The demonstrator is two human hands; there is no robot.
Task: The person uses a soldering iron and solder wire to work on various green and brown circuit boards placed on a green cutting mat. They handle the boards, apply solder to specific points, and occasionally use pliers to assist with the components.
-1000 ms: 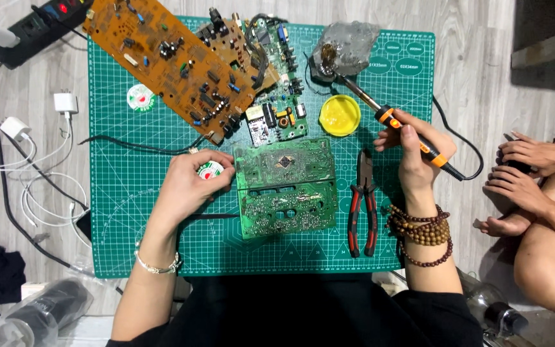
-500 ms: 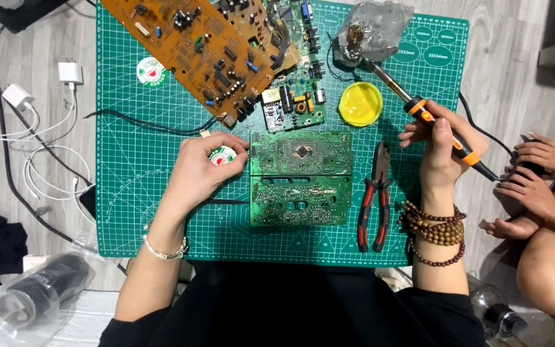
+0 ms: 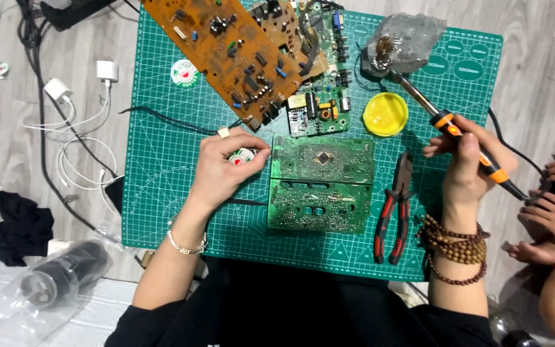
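Left hand (image 3: 223,168) rests palm-down, fingers curled, wrist straight; right hand (image 3: 467,160), further right, is clenched, forearm upright.

On the cutting mat (image 3: 162,193), the circuit board (image 3: 321,183) lies in the middle. The pliers (image 3: 394,215) lie just to its right, the round tin (image 3: 385,114) behind them, and a larger board (image 3: 232,51) behind on the left. Chargers (image 3: 78,80) lie left, off the mat.

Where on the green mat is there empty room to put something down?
The mat's left side, between the left hand and its edge, is bare. So is the strip below the green board. The top is crowded: orange board, yellow tin, pliers.
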